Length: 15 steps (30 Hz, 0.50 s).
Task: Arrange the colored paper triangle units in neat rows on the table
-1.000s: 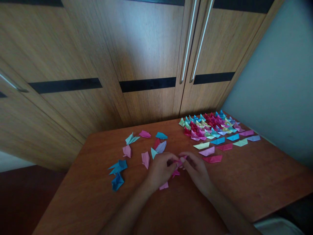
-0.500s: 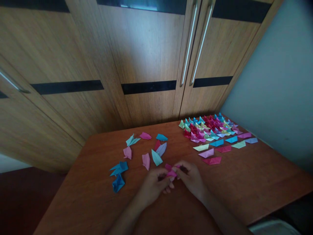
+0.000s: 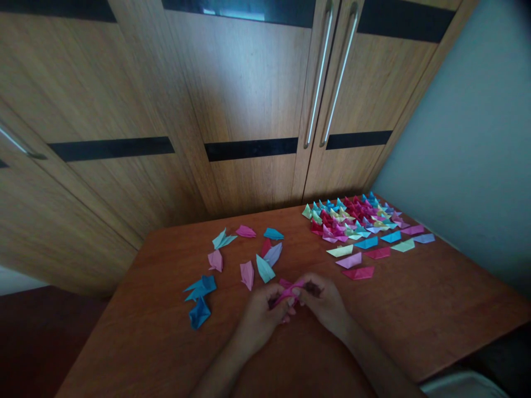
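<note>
A bright pink piece of folded paper (image 3: 289,291) is pinched between my two hands above the near middle of the table. My left hand (image 3: 265,308) grips its left side, thumb on top and fingers curled beneath. On the other side my right hand (image 3: 321,301) holds it between thumb and fingertips. Parts of the paper are hidden behind the fingers. Just beyond the hands lie a pale mint folded paper (image 3: 265,269), a lilac one (image 3: 273,254) and a pink one (image 3: 246,275).
Two blue folded papers (image 3: 199,313) lie at the left. At the back right, many small paper boats (image 3: 352,218) stand in rows, with several flat folded strips (image 3: 358,273) before them. A wooden cabinet (image 3: 249,182) borders the table (image 3: 145,342) behind; a wall (image 3: 464,149) rises at right.
The pink paper has shifted in my fingers and now looks narrower and more slanted. My hands stay nearly in place, and the papers on the table lie as before.
</note>
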Tool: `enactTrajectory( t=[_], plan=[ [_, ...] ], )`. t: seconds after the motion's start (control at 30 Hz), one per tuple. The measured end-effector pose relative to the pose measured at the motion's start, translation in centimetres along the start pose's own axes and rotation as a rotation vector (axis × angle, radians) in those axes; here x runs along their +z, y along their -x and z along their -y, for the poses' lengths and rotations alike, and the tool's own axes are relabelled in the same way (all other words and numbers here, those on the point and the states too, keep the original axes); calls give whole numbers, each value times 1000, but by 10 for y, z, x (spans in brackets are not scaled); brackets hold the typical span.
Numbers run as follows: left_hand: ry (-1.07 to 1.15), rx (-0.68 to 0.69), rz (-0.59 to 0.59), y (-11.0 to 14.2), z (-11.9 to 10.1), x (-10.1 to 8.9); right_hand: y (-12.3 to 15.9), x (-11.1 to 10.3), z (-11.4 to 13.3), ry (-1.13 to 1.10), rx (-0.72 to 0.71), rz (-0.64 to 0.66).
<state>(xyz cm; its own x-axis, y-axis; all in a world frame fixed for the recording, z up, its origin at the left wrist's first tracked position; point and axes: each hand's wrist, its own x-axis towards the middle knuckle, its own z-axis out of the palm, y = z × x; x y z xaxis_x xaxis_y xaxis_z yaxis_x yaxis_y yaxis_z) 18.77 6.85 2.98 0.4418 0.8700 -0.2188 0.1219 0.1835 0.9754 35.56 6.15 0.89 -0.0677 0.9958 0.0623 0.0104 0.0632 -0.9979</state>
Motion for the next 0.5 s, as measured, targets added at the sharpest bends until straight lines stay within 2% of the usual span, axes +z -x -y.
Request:
enactTrajectory(
  t=[0.17, 0.5],
  plan=[
    [-16, -54, 0, -2, 1, -4, -3, -1, -5, 20, 13, -70],
    [-24, 6, -24, -2, 3, -3, -1, 2, -4, -12, -18, 42]
  ],
)
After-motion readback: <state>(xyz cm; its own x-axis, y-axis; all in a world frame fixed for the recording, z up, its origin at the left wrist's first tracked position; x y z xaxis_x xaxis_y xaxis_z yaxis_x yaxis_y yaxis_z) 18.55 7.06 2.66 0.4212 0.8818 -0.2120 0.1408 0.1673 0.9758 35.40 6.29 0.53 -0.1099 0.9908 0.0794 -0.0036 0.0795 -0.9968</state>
